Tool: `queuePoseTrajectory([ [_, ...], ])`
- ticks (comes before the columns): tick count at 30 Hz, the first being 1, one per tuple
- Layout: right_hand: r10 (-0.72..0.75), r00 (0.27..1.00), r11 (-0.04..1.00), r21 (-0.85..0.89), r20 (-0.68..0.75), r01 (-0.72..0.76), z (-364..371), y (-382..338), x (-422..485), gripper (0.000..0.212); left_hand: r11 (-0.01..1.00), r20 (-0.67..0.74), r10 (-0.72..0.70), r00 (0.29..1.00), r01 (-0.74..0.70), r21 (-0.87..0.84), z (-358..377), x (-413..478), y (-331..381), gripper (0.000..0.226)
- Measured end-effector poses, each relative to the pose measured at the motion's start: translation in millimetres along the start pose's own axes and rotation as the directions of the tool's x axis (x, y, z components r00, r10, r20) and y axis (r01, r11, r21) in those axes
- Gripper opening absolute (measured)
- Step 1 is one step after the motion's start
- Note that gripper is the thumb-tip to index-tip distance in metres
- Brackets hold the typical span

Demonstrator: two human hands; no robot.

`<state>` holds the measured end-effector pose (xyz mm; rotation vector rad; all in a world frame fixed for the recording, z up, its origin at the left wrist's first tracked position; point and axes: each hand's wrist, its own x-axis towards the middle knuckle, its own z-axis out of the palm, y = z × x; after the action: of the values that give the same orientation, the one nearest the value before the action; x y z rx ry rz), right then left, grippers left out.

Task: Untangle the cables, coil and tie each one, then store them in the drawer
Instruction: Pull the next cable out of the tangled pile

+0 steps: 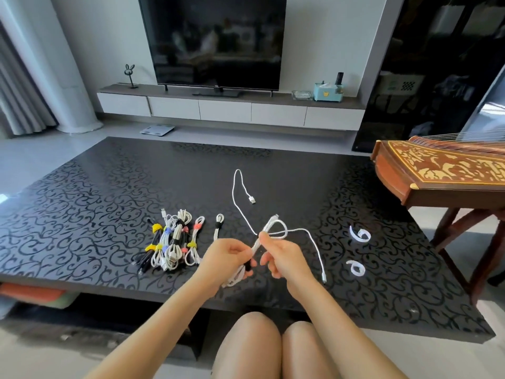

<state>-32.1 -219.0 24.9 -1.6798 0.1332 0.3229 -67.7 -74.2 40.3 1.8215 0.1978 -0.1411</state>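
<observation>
The person sits at the near edge of the black patterned table (109,187), holding a half-gathered white cable (270,222) just above it, near the middle. The folded bundle is a long, narrow hank. Its long axis slants from the near left, below the palms, up to the far right, where its looped end points away towards the television (216,39).

The left hand (226,255) has its fingers (240,251) curled round the lower part of the hank, close to a black tie (248,267) wrapped on it. The right hand (281,258) pinches the strands higher up between thumb and forefinger, with the other fingers loosely bent beneath.

Two loose tails leave the bundle. One runs far across the table, arcs over and ends in a plug (252,199) lying flat. The other swings right and comes back towards the near edge, ending in a second plug (324,280).

Left of the hands lies a heap of tied cables (172,242) with yellow, blue, pink and black bands, most of them lying near-to-far. A single small coil (218,228) lies just right of the heap. Well to the right, two curled white straps (360,233) rest on the table, apart from each other. A carved wooden zither (442,170) stands on a wooden stand at the table's far right corner.
</observation>
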Motion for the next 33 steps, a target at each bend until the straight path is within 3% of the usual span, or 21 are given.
queuePoseTrajectory([
  [3,0.061,0.998,0.997,-0.059,0.033,-0.059,6,4,11,0.026,0.981,-0.262,0.048,0.964,0.004,0.196,-22,19,-20,0.019],
  [6,0.077,0.997,0.995,-0.065,0.013,-0.076,8,12,19,0.020,0.933,-0.415,0.086,0.906,0.073,0.353,-44,46,-37,0.020],
  [9,0.071,0.997,0.990,-0.126,0.004,-0.070,3,20,22,0.018,0.888,-0.451,0.083,0.888,0.140,0.438,-53,73,-51,0.025],
  [12,-0.020,0.995,0.964,-0.266,-0.098,-0.007,-14,28,25,0.021,0.765,-0.425,0.028,0.905,0.254,0.592,-53,92,-56,0.018],
  [14,-0.151,0.959,0.863,-0.505,-0.238,0.010,-34,36,28,0.019,0.720,-0.411,0.052,0.910,0.251,0.647,-47,102,-57,0.023],
  [16,-0.260,0.901,0.693,-0.717,-0.347,-0.076,-54,42,31,0.019,0.660,-0.392,0.152,0.907,0.202,0.724,-33,105,-54,0.025],
  [18,-0.256,0.884,0.524,-0.824,-0.392,-0.214,-72,49,37,0.034,0.574,-0.359,0.262,0.896,0.154,0.804,-15,104,-50,0.024],
  [20,-0.152,0.905,0.403,-0.861,-0.397,-0.310,-84,57,43,0.038,0.572,-0.293,0.306,0.906,0.071,0.817,5,103,-45,0.024],
  [22,-0.039,0.932,0.399,-0.861,-0.361,-0.317,-88,65,49,0.029,0.652,-0.194,0.274,0.942,-0.034,0.758,27,100,-42,0.021],
  [24,0.012,0.942,0.516,-0.805,-0.336,-0.294,-85,67,51,0.019,0.775,-0.102,0.163,0.981,-0.064,0.629,47,96,-40,0.020],
  [26,-0.046,0.945,0.671,-0.711,-0.325,-0.211,-80,68,45,0.019,0.897,-0.002,0.008,1.000,-0.006,0.442,67,93,-34,0.029],
  [28,-0.199,0.936,0.773,-0.633,-0.292,-0.034,-72,65,32,0.016,0.978,0.084,-0.151,0.985,0.137,0.155,81,89,-25,0.035],
  [30,-0.368,0.901,0.753,-0.643,-0.231,0.143,-66,63,16,0.016,0.979,0.130,-0.192,0.973,0.198,-0.042,89,83,-10,0.032],
  [33,-0.556,0.824,0.632,-0.700,-0.111,0.333,-61,59,-6,0.018,0.986,0.096,-0.052,0.994,0.066,-0.150,94,72,13,0.020],
])
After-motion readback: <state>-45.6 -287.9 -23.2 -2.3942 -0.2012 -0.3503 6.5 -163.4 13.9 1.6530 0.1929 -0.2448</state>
